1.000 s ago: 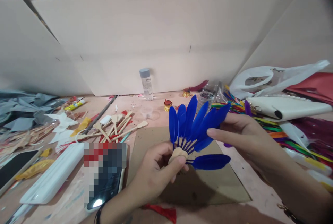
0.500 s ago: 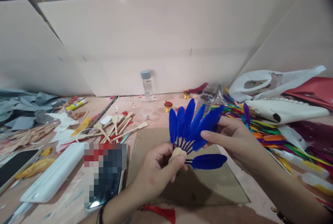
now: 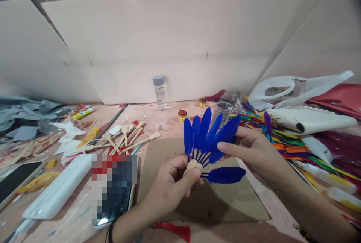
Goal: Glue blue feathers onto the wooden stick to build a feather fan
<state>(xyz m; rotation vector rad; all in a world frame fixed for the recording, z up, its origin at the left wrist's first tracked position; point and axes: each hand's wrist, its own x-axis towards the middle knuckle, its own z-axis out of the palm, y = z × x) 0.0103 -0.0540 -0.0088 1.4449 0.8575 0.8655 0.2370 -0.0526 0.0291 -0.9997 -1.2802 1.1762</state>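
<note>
- Head view: we see our left hand (image 3: pixel 169 186) coming up from the bottom edge, palm turned inward, fingers curled shut around a small wooden handle (image 3: pixel 192 166), with the thumb pressed along its right side.
- Our right hand (image 3: pixel 254 151) reaches in from the lower right with the forearm running off the corner; its thumb and fingers are pinched closed on the outer blades of the blue feathers (image 3: pixel 210 135).
- We see the feathers spread in a fan above the handle, their quills meeting at its top, just above the left thumb. One separate feather (image 3: pixel 225 174) sticks out sideways to the right, below the right hand and not touched by it.
- The fan is held in the air over a brown cardboard sheet (image 3: pixel 225 201), which lies flat on the table (image 3: pixel 265 183) under both hands.
- To the left, a phone (image 3: pixel 113 198) lies just beside the cardboard's edge, with a white case (image 3: pixel 56 190) further left and loose wooden sticks (image 3: pixel 126 137) behind it.
- To the right, a pile of coloured feathers (image 3: pixel 293 149) crowds close to the right wrist.
- Behind the fan stands a small bottle (image 3: pixel 159 91) against the back board (image 3: pixel 169 47); a red tassel (image 3: pixel 175 230) lies near the left wrist.
</note>
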